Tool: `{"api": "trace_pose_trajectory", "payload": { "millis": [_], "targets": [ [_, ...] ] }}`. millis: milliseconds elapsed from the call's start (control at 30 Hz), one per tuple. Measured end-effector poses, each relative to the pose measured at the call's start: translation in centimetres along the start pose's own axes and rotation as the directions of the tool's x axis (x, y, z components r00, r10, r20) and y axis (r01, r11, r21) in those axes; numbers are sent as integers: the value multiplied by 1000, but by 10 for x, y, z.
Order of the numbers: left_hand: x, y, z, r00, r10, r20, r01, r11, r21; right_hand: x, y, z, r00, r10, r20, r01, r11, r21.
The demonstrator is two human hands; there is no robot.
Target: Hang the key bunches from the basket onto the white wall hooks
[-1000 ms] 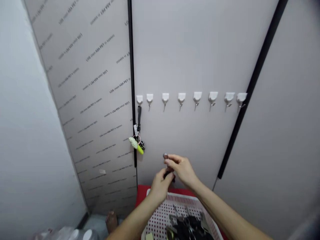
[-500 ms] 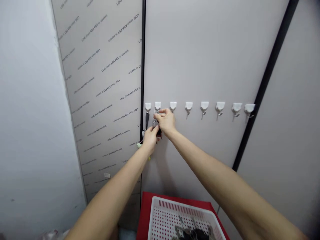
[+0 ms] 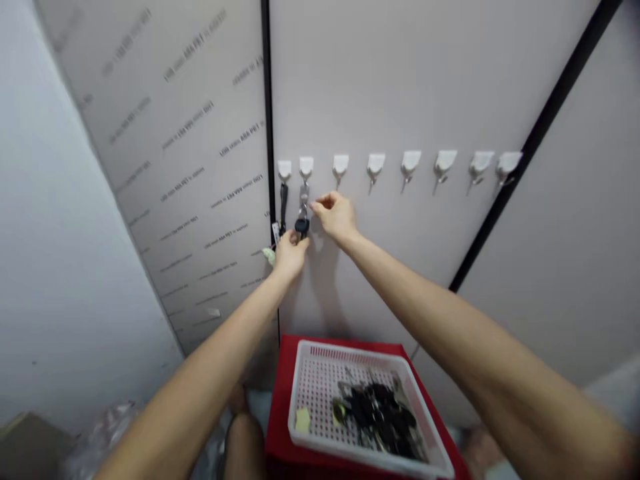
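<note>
A bunch of keys with a black-headed key (image 3: 302, 226) hangs by a metal clip (image 3: 304, 195) from the second white hook (image 3: 307, 166) on the wall panel. My left hand (image 3: 291, 255) is just below the black key head, thumb and fingers apart around the lower keys; part of the bunch is hidden behind it. Right of the clip is my right hand (image 3: 337, 215), empty, its fingertips a short way off the metal. From the first hook (image 3: 285, 169) hangs a black strap (image 3: 284, 201) with a tag and a pale green charm (image 3: 269, 255).
Several more white hooks (image 3: 411, 162) run rightward along the panel. Below, a white plastic basket (image 3: 313, 437) with several keys (image 3: 383, 413) and yellow paper pieces stands on a red surface (image 3: 280, 407). A printed panel (image 3: 200, 167) is on the left.
My right hand has let go of the clip and moved off to the right. My left hand has loosened and slid lower. The view has tilted down, showing more of the basket.
</note>
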State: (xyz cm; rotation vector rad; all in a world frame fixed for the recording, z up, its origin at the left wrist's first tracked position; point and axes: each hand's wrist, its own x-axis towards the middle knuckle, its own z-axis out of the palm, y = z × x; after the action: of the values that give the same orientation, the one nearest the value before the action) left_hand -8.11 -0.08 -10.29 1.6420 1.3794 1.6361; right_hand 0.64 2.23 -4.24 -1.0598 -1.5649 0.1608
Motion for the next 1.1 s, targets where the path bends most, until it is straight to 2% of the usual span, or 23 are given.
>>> {"api": "trace_pose_trajectory", "payload": {
  "millis": [67, 133, 167, 233, 300, 367, 400, 467, 533, 600, 700, 800, 900, 1000, 1100],
  "targets": [
    [-17, -12, 1, 999, -33, -38, 32, 999, -43, -23, 14, -10, 994, -19, 104, 16, 1000, 24],
    [-41, -24, 1, 999, -43, -28, 41, 998, -47, -56, 30, -23, 964, -17, 266, 6, 999, 42],
    [-55, -31, 2, 999, -32, 12, 32, 999, -24, -75, 38, -30, 935, -8, 354, -7, 999, 41],
    [-85, -42, 3, 984, -22, 177, 14, 999, 49, -115, 56, -43, 847, 34, 530, -46, 999, 10],
    [-114, -54, 6, 918, -38, 395, -19, 990, 138, -152, 73, -57, 719, 113, 685, -96, 993, -63],
    [-140, -66, 10, 819, -72, 569, -64, 975, 214, -183, 90, -69, 599, 187, 778, -106, 982, -154],
    [-150, -71, 13, 771, -96, 630, -85, 964, 251, -195, 97, -74, 563, 216, 797, -87, 975, -202],
    [-165, -80, 17, 673, -150, 724, -131, 940, 316, -213, 108, -84, 532, 254, 808, -48, 961, -271],
    [-173, -84, 20, 586, -191, 787, -187, 914, 361, -226, 114, -91, 532, 260, 806, -34, 957, -287],
    [-177, -85, 22, 536, -208, 818, -244, 890, 386, -235, 117, -94, 555, 256, 792, -30, 957, -288],
    [-178, -85, 24, 514, -231, 826, -289, 860, 420, -241, 119, -93, 602, 249, 759, 24, 944, -329],
    [-178, -87, 26, 521, -285, 805, -240, 856, 458, -239, 123, -89, 662, 276, 696, 37, 916, -399],
    [-178, -89, 28, 565, -318, 761, -82, 896, 436, -233, 127, -89, 717, 278, 639, 52, 893, -447],
    [-175, -88, 30, 580, -349, 736, 233, 937, 261, -232, 129, -92, 746, 225, 627, 89, 899, -429],
    [-170, -84, 30, 588, -400, 703, 553, 833, 12, -235, 124, -95, 791, 155, 592, 82, 932, -354]
  ]
}}
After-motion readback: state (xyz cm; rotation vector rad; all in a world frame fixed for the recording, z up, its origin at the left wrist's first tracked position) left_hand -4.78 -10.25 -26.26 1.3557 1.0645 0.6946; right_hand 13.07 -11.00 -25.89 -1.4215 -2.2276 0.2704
